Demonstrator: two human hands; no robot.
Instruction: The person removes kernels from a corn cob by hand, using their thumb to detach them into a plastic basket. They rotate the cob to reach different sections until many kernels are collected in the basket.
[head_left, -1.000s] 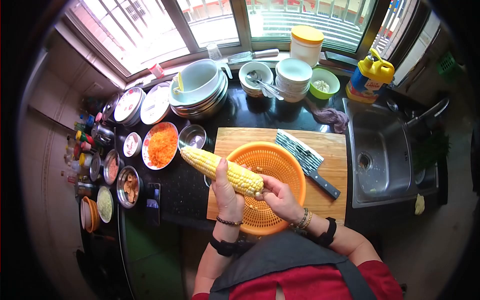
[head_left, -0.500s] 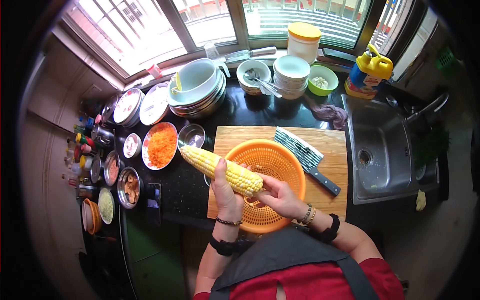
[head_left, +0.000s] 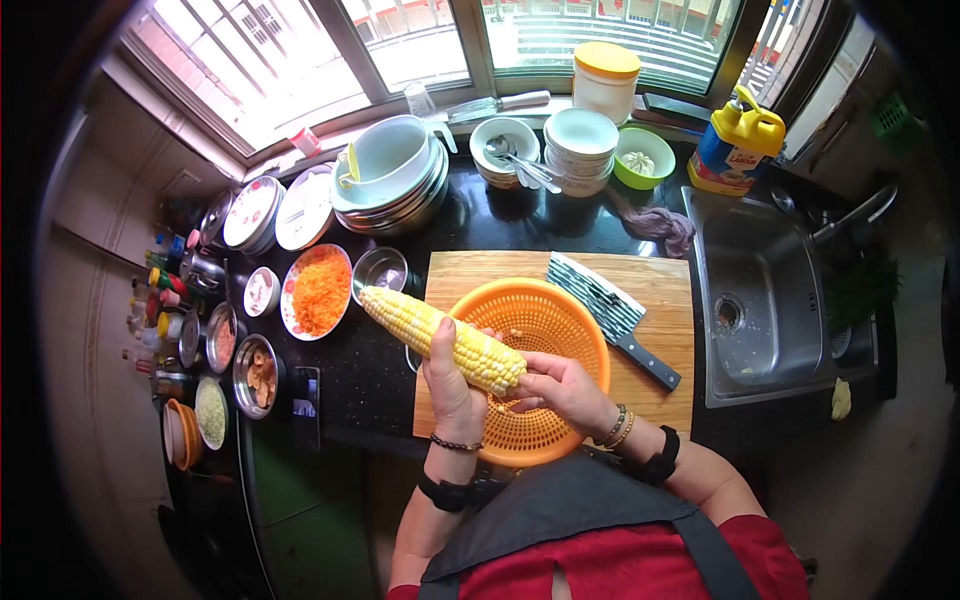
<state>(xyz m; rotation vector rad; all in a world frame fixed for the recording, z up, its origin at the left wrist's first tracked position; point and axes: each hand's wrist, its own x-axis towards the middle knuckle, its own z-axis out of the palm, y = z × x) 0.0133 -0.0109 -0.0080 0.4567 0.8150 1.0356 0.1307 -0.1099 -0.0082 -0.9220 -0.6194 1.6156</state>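
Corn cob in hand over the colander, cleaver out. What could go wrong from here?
1. The corn cob juts left past the rim of the colander, so kernels loosened at that end might miss it.
2. The cleaver lies uncovered on the cutting board right beside the colander; a careless right hand might brush the blade.
3. If the left hand loosened its grip, the cob could drop.

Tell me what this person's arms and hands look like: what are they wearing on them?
The ungloved left hand has a dark, round-beaded bracelet at its wrist and a wide black strap higher up. The ungloved right hand has two beaded bracelets, one greyish, one gold-coloured, with a similar black strap above them. Short red fabric sleeves leave both forearms uncovered.
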